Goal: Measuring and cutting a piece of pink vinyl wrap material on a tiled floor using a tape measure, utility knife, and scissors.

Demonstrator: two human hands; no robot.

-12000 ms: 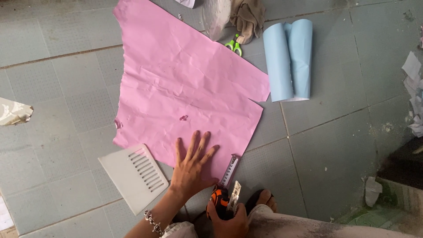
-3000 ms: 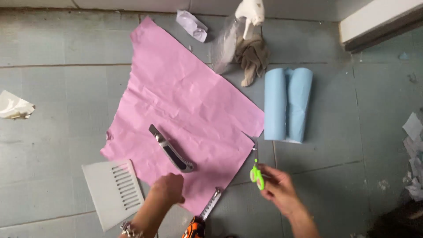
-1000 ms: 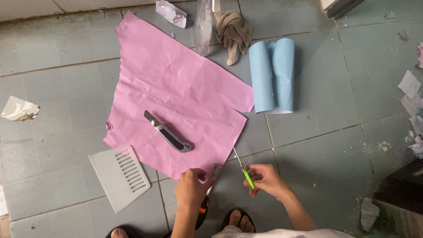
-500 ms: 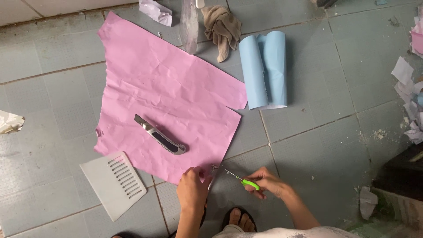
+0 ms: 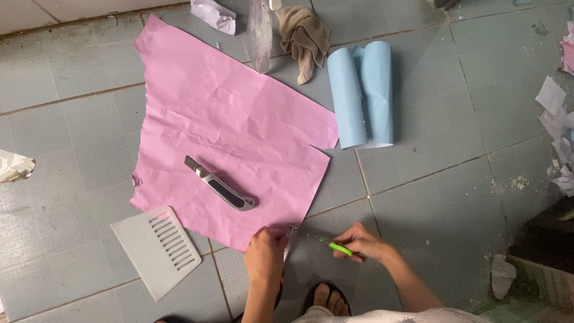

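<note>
A large crumpled pink paper sheet [image 5: 233, 131] lies on the grey tiled floor. My left hand [image 5: 264, 257] pinches its near corner, beside a clear ruler [image 5: 291, 238]. My right hand [image 5: 363, 242] holds green-handled scissors [image 5: 335, 246], blades pointing left toward that corner. A grey and black utility knife [image 5: 219, 191] rests on the sheet, untouched.
A white slotted plastic scraper [image 5: 156, 250] lies left of my hand. A curled light-blue paper roll [image 5: 362, 93], a brown rag [image 5: 305, 36] and a clear plastic bottle [image 5: 260, 36] sit beyond the sheet. Paper scraps [image 5: 556, 119] litter the right edge. My sandalled foot [image 5: 326, 299] is below.
The utility knife now lies on the sheet and my right hand has picked up the scissors. Both hands have come to the sheet's near corner, with the scissors swung toward it.
</note>
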